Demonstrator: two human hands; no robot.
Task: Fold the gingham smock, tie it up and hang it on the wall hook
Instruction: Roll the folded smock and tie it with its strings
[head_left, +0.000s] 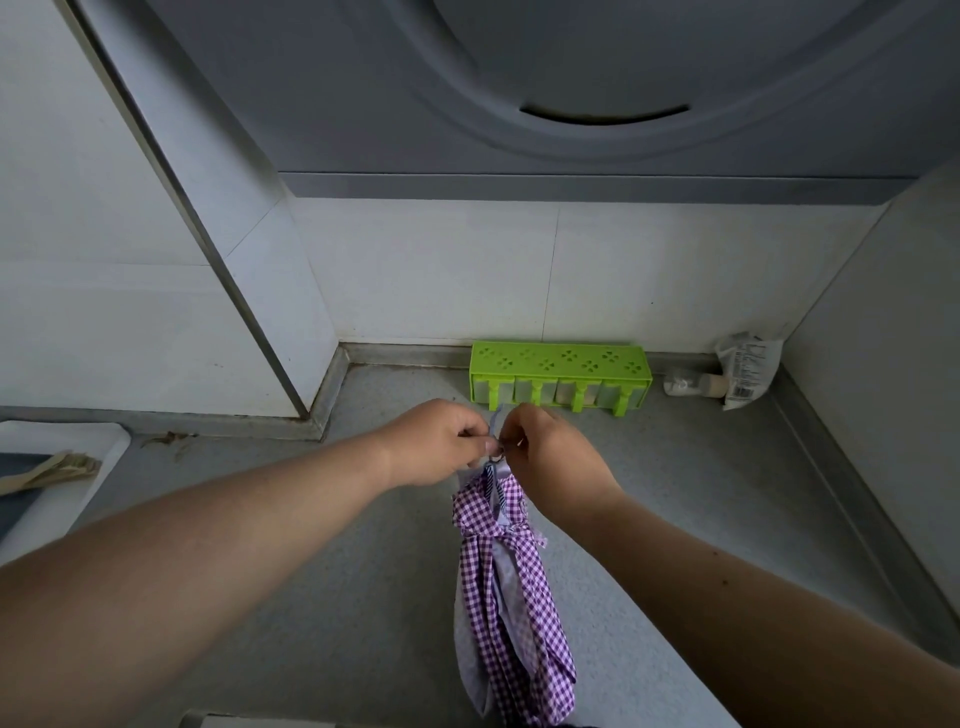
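Note:
The purple-and-white gingham smock (511, 613) hangs as a long tied bundle above the grey counter, with a knot around its upper part. My left hand (436, 444) and my right hand (550, 457) meet at its top, both pinching the thin pale hanging loop (496, 415) that sticks up between the fingertips. The bundle dangles straight down from the hands toward the near edge. No wall hook is visible in this view.
A lime-green seasoning box (558, 376) stands against the tiled back wall. A crumpled packet (748, 366) and a small bottle (693, 385) lie at the back right corner. A range hood (571, 93) hangs overhead. A white tray (78, 467) with a brush sits at the left.

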